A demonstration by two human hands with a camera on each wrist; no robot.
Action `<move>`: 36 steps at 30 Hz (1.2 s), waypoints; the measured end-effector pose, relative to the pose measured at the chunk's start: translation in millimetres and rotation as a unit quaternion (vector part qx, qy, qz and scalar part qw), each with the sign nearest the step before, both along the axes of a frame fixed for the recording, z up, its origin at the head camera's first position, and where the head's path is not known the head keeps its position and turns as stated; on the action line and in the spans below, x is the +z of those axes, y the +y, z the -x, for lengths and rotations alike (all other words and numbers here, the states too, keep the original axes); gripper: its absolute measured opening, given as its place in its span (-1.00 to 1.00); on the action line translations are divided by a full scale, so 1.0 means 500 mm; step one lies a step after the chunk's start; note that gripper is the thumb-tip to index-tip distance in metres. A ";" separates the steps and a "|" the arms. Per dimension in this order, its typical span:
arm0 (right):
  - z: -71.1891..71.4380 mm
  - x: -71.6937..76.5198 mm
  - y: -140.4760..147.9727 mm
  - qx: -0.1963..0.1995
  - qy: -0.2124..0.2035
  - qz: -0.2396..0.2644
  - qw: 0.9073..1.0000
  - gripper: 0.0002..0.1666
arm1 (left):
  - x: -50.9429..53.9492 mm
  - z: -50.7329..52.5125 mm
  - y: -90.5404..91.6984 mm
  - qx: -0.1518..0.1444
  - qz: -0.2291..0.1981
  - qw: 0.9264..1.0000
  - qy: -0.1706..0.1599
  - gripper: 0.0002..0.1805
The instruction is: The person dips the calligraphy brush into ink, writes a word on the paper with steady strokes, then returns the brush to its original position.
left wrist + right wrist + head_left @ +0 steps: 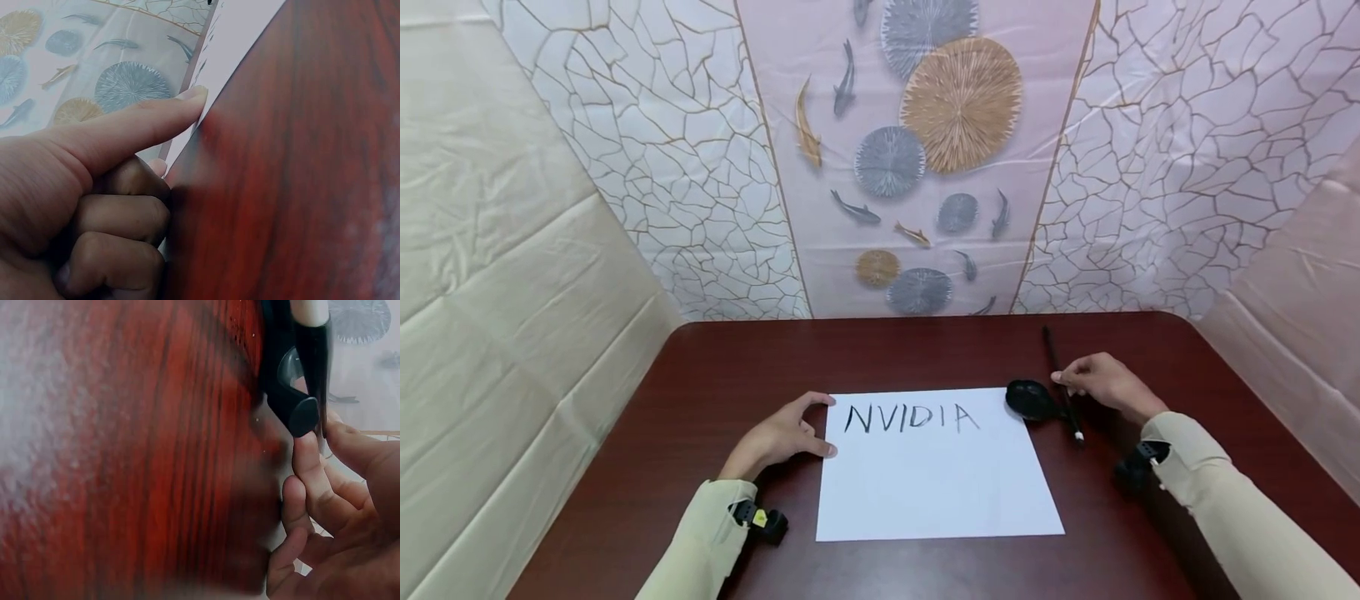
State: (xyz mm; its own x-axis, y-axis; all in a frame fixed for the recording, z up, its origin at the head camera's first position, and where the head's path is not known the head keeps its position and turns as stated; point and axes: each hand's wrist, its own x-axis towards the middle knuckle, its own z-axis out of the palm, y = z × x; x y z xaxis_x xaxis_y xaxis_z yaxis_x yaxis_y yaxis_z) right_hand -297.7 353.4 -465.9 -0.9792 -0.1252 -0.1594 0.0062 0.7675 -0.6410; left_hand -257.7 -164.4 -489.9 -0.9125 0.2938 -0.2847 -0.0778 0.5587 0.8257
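A white paper sheet [925,492] lies on the table with "NVIDIA" written in dark strokes near its top. My left hand [784,432] rests at its left edge, thumb and index finger extended onto the paper. In the left wrist view, the other fingers of the left hand [94,181] are curled under. At the sheet's top right corner sits a black spoon [1028,400], its handle pointing right. My right hand [1108,383] pinches a slim black writing brush [1052,350], which crosses the spoon's handle with its pale tip toward me. The spoon's handle end [303,417] appears beside the brush [312,353].
The dark red-brown wooden table [752,358] has a glossy surface. Behind it hangs a patterned cloth [917,200] with fish and round leaf shapes. Pale cloth [490,275] stands along the left side, and more covers the right.
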 end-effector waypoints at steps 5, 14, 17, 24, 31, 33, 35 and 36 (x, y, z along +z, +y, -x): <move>0.006 0.004 0.004 0.011 -0.005 -0.021 1.000 -0.55 | -0.002 0.002 0.003 -0.003 -0.003 1.000 0.003 -0.15; 0.008 0.002 0.016 0.019 -0.020 -0.021 0.999 -0.41 | -0.001 0.007 0.009 -0.005 -0.004 1.000 -0.003 -0.16; 0.012 -0.001 0.017 0.023 -0.020 -0.011 0.999 -0.40 | -0.003 0.006 0.007 -0.001 0.000 1.000 -0.002 -0.15; 0.018 -0.007 0.017 0.019 -0.021 0.012 1.000 -0.39 | -0.011 0.010 0.001 -0.005 -0.001 1.000 -0.010 -0.15; 0.008 -0.018 0.031 0.011 -0.009 0.024 1.000 -0.41 | -0.022 0.019 0.001 -0.016 -0.046 0.998 -0.035 -0.20; 0.004 -0.021 0.034 0.005 -0.009 0.037 0.999 -0.42 | -0.027 0.021 0.001 -0.002 -0.057 0.997 -0.042 -0.23; 0.000 -0.023 0.037 0.002 -0.008 0.048 0.999 -0.41 | -0.034 0.021 0.002 0.019 -0.067 0.997 -0.045 -0.27; -0.002 -0.023 0.038 -0.002 -0.009 0.054 0.998 -0.40 | -0.037 0.022 0.002 0.028 -0.070 0.996 -0.041 -0.30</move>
